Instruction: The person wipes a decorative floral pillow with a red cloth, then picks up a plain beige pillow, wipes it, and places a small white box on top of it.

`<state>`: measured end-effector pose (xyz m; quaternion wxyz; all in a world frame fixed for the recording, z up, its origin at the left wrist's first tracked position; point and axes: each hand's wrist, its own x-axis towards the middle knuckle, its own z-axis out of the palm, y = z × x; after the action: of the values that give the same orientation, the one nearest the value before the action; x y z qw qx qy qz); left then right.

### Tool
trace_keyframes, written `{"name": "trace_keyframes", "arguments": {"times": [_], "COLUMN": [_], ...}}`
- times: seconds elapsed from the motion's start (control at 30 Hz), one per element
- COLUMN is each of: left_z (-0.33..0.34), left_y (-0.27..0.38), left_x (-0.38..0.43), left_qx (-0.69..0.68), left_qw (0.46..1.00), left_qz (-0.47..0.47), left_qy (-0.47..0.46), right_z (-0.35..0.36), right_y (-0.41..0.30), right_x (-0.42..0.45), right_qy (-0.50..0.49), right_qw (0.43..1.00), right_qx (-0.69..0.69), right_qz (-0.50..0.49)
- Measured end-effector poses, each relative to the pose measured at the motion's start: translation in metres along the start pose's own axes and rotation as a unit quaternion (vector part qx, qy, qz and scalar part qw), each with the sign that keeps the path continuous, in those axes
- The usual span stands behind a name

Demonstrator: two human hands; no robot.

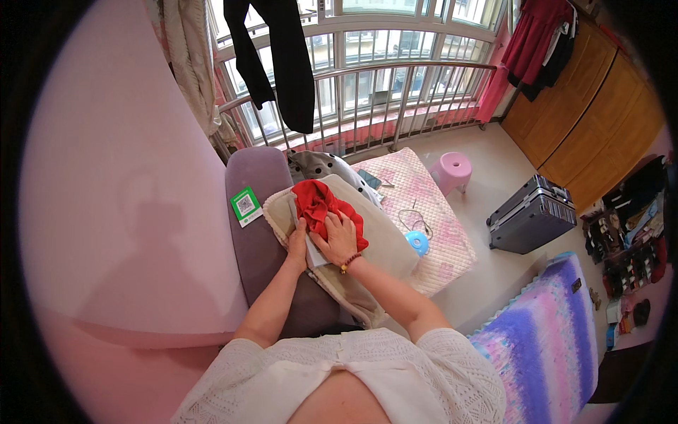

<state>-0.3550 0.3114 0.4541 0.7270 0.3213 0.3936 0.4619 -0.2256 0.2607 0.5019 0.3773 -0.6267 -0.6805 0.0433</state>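
Observation:
A crumpled red cloth (317, 200), perhaps a garment, lies in front of me on a folded beige padded mat (378, 244). My right hand (338, 237) is on the cloth, its fingers bunched into the fabric; a beaded bracelet circles that wrist. My left hand (297, 245) is at the near left side of the cloth, beside the edge of a flat white item (314, 255). How firmly the left fingers hold anything is hidden. The white item sits partly under the cloth and my hands. Beneath the mat is a purple-grey sofa (254, 265).
Left on the sofa is a green-and-white card with a printed code (246, 205). A quilted pink-and-white cover (445, 254) bears a phone (369, 179), a cable (416, 220) and a round blue object (417, 243). Further right stand a pink stool (454, 168) and a dark suitcase (532, 214).

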Motion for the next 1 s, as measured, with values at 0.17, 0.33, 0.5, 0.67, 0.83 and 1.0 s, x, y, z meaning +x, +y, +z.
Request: {"name": "trace_keyframes", "arguments": {"times": [0.17, 0.33, 0.5, 0.67, 0.83, 1.0], "left_z": [0.007, 0.002, -0.010, 0.003, 0.011, -0.004], "left_y": [0.006, 0.003, -0.006, 0.004, 0.011, -0.004], "left_x": [-0.008, -0.008, 0.002, -0.007, -0.011, 0.002], "left_qx": [-0.047, -0.130, -0.099, -0.083, -0.070, -0.082], "left_qw": [0.998, 0.986, 0.992, 0.994, 0.997, 0.996], "left_qz": [-0.014, -0.054, -0.040, -0.028, 0.000, 0.017], "left_qy": [-0.045, -0.094, -0.070, -0.061, -0.030, -0.012], "right_z": [-0.016, -0.032, -0.030, -0.022, -0.007, 0.005], "right_y": [-0.008, -0.014, -0.013, -0.005, -0.004, -0.003], "right_x": [-0.037, -0.066, -0.061, -0.034, 0.004, 0.037], "right_qy": [-0.015, -0.060, -0.086, -0.083, -0.035, -0.043], "right_qw": [0.999, 0.996, 0.992, 0.992, 0.996, 0.995], "right_qx": [-0.008, -0.011, -0.026, -0.028, -0.003, -0.021], "right_qz": [-0.030, -0.072, -0.090, -0.095, -0.088, -0.082]}}
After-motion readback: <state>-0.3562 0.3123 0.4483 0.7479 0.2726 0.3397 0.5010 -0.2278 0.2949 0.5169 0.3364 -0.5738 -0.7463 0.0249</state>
